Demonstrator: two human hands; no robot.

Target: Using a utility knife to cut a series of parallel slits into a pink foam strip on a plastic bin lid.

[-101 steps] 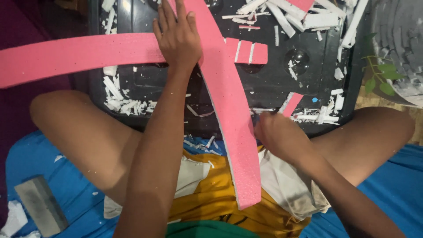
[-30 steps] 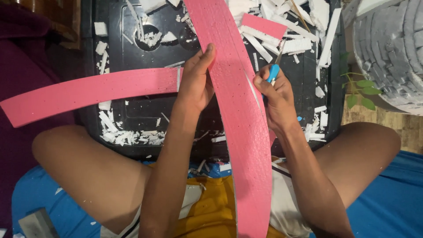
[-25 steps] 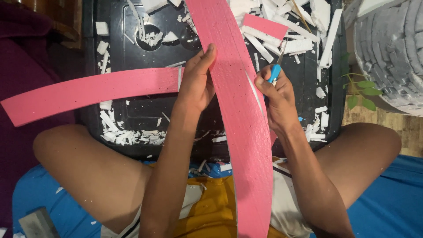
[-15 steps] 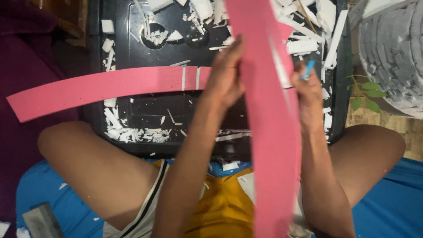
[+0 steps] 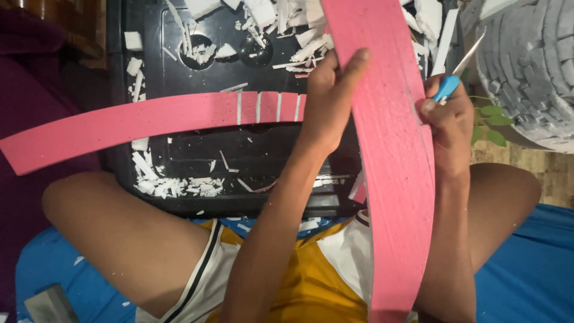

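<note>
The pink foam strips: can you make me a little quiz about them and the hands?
1. True or false: the left hand grips the long pink strip.
2. What does the right hand hold? A) blue-handled knife B) scissors C) brush
3. Fill in: the curved pink strip lies across the black ____.

Key: 1 true; 2 A; 3 tray.
</note>
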